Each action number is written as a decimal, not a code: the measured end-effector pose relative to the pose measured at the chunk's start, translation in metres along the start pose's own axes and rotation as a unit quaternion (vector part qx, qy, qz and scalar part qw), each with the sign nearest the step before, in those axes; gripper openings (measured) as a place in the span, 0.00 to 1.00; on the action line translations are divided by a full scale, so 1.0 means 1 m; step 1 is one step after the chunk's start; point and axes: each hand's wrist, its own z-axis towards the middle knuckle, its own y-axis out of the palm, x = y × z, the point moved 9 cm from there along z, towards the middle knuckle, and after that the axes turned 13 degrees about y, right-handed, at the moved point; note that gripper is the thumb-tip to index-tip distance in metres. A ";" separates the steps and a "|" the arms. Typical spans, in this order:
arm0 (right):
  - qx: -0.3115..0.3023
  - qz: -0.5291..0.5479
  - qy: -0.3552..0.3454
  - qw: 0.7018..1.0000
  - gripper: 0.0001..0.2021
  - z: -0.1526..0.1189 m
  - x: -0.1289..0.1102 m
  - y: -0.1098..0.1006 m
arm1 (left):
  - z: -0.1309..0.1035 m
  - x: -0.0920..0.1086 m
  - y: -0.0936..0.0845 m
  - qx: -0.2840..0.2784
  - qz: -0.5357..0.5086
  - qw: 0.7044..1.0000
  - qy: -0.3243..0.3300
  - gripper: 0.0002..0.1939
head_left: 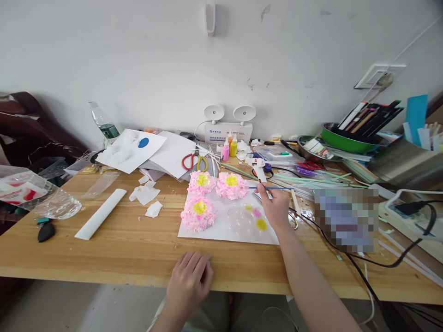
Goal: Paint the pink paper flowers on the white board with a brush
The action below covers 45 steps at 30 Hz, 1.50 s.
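My right hand (277,205) is closed round the handle of a white glue gun (259,169), over the right part of a white paper sheet (224,226). Three fluffy pink flowers with yellow centres lie on the sheet: one at the front left (200,213), one behind it (201,182) and one to the right (231,185). Yellow and pink paint spots (261,224) mark the paper near my right wrist. At the table's front edge rests my left hand (190,279), its fingers curled together; what is under them, if anything, is hidden.
Red and yellow scissors (194,161), paint bottles (233,146) and an emergency lamp (228,131) stand or lie behind the flowers. Black cables (346,251) cross the right side. A white paper roll (100,214) and a water bottle (104,122) are at left.
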 end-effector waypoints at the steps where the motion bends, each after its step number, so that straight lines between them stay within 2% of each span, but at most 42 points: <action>1: 0.011 0.002 -0.001 1.000 0.17 0.000 0.000 -0.002 | 0.000 0.000 0.000 0.002 0.001 1.000 0.002 0.08; 6: -0.044 -0.004 -0.027 0.999 0.16 0.000 -0.006 0.005 | 0.000 0.000 0.000 0.000 0.001 1.000 0.001 0.08; 9: 0.004 0.010 0.001 1.000 0.16 0.003 0.002 -0.008 | 0.000 -0.001 0.000 0.004 0.001 1.000 0.001 0.08; 11: 0.008 0.038 0.023 0.999 0.16 0.005 0.007 -0.012 | 0.000 -0.001 -0.001 0.006 0.002 1.000 0.000 0.08; 15: -0.069 0.009 -0.009 0.998 0.16 0.004 0.000 0.000 | 0.001 0.000 -0.001 0.007 0.005 1.000 0.004 0.08; 17: -0.055 -0.013 -0.018 0.998 0.17 0.004 -0.003 -0.002 | 0.002 0.000 -0.001 0.007 0.005 1.000 0.003 0.08; 20: -0.012 0.010 0.011 1.000 0.18 0.006 0.002 -0.011 | 0.002 0.000 -0.002 0.008 0.007 1.000 -0.001 0.08; 24: -0.081 0.009 -0.003 0.997 0.16 0.005 0.002 0.001 | 0.001 0.000 -0.001 0.007 0.006 1.000 0.004 0.08; 28: -0.027 0.010 0.008 1.000 0.17 0.007 0.006 -0.008 | 0.001 0.000 0.000 0.004 0.007 1.000 0.004 0.08; 32: -0.068 0.004 -0.001 0.998 0.17 0.006 0.005 -0.001 | 0.001 0.000 0.000 0.002 0.003 1.000 0.009 0.08; 36: -0.023 0.024 0.013 0.999 0.17 0.006 0.007 -0.009 | 0.002 0.000 -0.001 0.006 0.006 1.000 0.006 0.08; 40: -0.082 0.023 0.000 0.996 0.16 0.003 0.002 0.004 | 0.001 0.000 -0.001 0.007 0.002 1.000 0.009 0.08; 41: -0.081 0.012 -0.005 0.997 0.16 0.003 0.000 0.005 | 0.001 0.000 -0.001 0.009 0.002 1.000 0.009 0.08; 45: -0.013 0.021 0.018 1.000 0.16 0.005 0.003 -0.007 | -0.001 0.000 0.000 0.012 0.009 1.000 0.009 0.08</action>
